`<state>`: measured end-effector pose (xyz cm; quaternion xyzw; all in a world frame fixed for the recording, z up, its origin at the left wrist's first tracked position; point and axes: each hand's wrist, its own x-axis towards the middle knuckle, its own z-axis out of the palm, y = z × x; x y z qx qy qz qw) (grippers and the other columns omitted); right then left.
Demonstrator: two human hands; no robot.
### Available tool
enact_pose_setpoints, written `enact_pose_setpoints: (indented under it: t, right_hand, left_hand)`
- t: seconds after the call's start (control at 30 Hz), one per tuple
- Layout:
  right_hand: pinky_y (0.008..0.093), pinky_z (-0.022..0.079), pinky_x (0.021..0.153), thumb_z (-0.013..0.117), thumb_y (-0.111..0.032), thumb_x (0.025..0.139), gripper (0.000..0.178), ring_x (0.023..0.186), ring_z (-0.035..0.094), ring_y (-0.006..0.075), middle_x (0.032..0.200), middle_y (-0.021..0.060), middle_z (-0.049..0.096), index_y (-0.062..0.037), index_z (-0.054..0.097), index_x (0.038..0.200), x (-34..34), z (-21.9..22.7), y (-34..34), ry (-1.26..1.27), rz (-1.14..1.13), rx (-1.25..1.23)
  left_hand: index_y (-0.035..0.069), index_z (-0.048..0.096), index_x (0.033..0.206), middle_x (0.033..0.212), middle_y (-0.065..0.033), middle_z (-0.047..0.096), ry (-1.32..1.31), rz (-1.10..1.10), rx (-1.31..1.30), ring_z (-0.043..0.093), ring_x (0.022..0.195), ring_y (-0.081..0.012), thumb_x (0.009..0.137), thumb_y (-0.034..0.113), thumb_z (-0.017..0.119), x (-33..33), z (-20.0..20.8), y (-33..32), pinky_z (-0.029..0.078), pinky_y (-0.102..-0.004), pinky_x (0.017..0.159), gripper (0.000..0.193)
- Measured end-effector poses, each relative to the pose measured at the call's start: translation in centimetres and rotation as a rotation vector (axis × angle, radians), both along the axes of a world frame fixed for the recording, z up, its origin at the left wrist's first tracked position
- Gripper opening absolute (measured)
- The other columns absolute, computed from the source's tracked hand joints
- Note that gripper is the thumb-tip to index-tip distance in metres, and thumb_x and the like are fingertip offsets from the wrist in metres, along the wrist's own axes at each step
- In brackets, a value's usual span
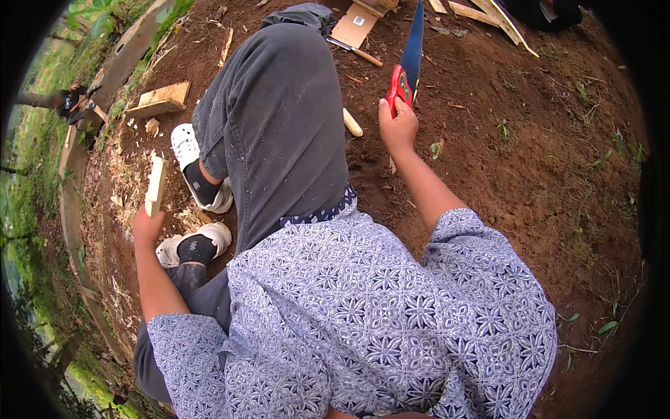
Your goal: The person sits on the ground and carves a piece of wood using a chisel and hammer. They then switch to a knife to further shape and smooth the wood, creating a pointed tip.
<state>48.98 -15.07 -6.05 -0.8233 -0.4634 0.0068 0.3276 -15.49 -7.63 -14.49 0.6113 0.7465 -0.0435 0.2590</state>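
My right hand (398,129) grips the red handle of a hand saw (410,52), its blue blade pointing up and away from me over the bare soil. Off to the left, my left hand (147,227) is closed around the lower end of a short pale wood block (156,183), held upright beside my white shoe. Between my right hand and my knee, a pale wooden handle (352,123) lies on the ground, its other end hidden behind my leg. Farther out rests a tool with a wooden handle (367,57) and a narrow metal blade.
A wood block (159,100) lies beyond my left foot among wood shavings (125,174). A cardboard piece (353,25) and a dark bag (300,15) lie ahead; wood planks (488,17) sit at far right. Another person (72,103) is at the far left, past a concrete edge (72,160).
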Motion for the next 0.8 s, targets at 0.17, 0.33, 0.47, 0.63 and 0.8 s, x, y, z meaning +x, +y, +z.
enact_pose_setpoints:
  t: [0.17, 0.33, 0.47, 0.63, 0.8]
  right_hand:
    - [0.0538, 0.049, 0.082, 0.075, -0.030, 0.087, 0.036, 0.088, 0.064, 0.0424, 0.086, 0.0237, 0.066, 0.0013, 0.061, 0.080, 1.3, -9.4, -6.5, -0.101, -0.051, -0.226]
    - [0.0508, 0.046, 0.092, 0.082, -0.034, 0.082, 0.035, 0.105, 0.058, 0.0386, 0.103, 0.0139, 0.064, -0.0059, 0.063, 0.090, 0.3, -9.2, -5.2, -0.083, -0.196, -0.044]
    - [0.0487, 0.044, 0.096, 0.081, -0.037, 0.083, 0.034, 0.110, 0.057, 0.0356, 0.107, 0.0115, 0.062, -0.0101, 0.067, 0.099, 0.3, -9.0, -1.6, -0.023, -0.032, -0.151]
    - [0.0500, 0.047, 0.103, 0.074, -0.044, 0.089, 0.042, 0.122, 0.061, 0.0329, 0.122, 0.0121, 0.066, -0.0192, 0.074, 0.122, -2.4, -8.6, 2.9, 0.126, 0.050, -0.674]
    - [0.0502, 0.056, 0.089, 0.072, -0.037, 0.091, 0.032, 0.106, 0.071, 0.0358, 0.112, 0.0152, 0.074, -0.0154, 0.078, 0.114, -1.9, -9.8, 3.8, 0.020, 0.048, -0.648]
  left_hand:
    - [0.005, 0.066, 0.121, 0.108, -0.0262, 0.072, 0.116, -0.080, 0.076, 0.068, 0.105, -0.0457, 0.078, 0.030, 0.073, -1.8, 7.3, -0.1, 0.054, -0.0532, 0.091, 0.050]
    - [0.006, 0.065, 0.121, 0.109, -0.0259, 0.072, 0.285, -0.095, 0.133, 0.067, 0.105, -0.0467, 0.079, 0.030, 0.072, -1.7, 14.4, 0.0, 0.054, -0.0544, 0.091, 0.049]
    - [0.005, 0.064, 0.116, 0.104, -0.0265, 0.072, 0.350, -0.148, 0.203, 0.068, 0.101, -0.0476, 0.081, 0.033, 0.069, -1.2, 19.7, 0.3, 0.055, -0.0553, 0.087, 0.044]
    - [0.001, 0.061, 0.105, 0.097, -0.0279, 0.072, 0.496, -0.123, 0.168, 0.069, 0.094, -0.0476, 0.085, 0.036, 0.070, 2.0, 26.2, -2.3, 0.055, -0.0562, 0.081, 0.041]
    - [0.000, 0.050, 0.105, 0.093, -0.0282, 0.068, 0.459, -0.212, 0.070, 0.066, 0.093, -0.0479, 0.087, 0.036, 0.069, 6.9, 30.9, -6.3, 0.052, -0.0570, 0.080, 0.045]
